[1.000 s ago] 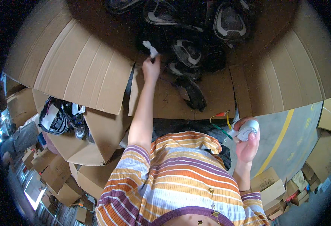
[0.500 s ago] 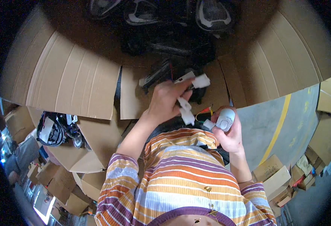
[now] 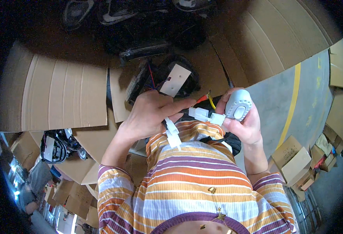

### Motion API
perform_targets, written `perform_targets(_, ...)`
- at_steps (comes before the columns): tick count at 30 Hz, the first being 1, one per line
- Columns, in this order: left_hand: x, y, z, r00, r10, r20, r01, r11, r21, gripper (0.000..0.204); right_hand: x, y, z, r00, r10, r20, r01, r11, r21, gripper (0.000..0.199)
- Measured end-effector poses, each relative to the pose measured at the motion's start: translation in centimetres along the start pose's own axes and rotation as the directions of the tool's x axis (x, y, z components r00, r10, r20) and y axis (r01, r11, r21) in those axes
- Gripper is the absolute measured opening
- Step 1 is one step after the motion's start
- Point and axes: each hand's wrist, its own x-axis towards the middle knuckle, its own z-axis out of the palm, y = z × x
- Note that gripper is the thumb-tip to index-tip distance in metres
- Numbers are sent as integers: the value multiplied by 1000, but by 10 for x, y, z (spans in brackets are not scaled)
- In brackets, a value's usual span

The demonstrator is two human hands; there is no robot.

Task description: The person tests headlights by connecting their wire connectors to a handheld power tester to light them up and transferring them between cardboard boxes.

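My right hand is closed around a light grey rounded device with an oval button. A white plastic connector sticks out beside its thumb. My left hand is closed, holding a second white connector near its fingertips, end to end with the first; whether they are joined I cannot tell. Another pair of white connectors hangs below the left fingers. Orange and yellow wire ends rise between the hands. Just beyond lies a black part with a white rectangular plate and thin red and blue wires.
A large open cardboard box surrounds the far side, with dark glossy black parts inside. At left, a smaller carton holds black parts. Grey floor with a yellow line and more cartons lie to the right.
The left hand has moved left and nearer, bringing a white connector up to the one at my right hand. The right hand has risen slightly, still holding the grey device. The view has shifted.
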Motion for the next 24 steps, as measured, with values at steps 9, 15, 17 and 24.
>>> perform_targets(9,8,5,-5,999,-20,32,22,999,-46,28,-4,1,-8,996,-58,61,59,998,-20,33)
perform_targets(15,12,7,-7,995,-15,100,16,1000,-5,31,-5,2,-3,1000,-19,0,19,1000,-13,37)
perform_targets(17,11,8,-7,997,1,81,0,1000,-3,33,-5,0,-4,998,55,-14,-56,981,-184,36)
perform_targets(24,17,11,-3,988,19,155,-39,991,124,35,-9,5,-6,997,68,-30,-73,970,-231,37)
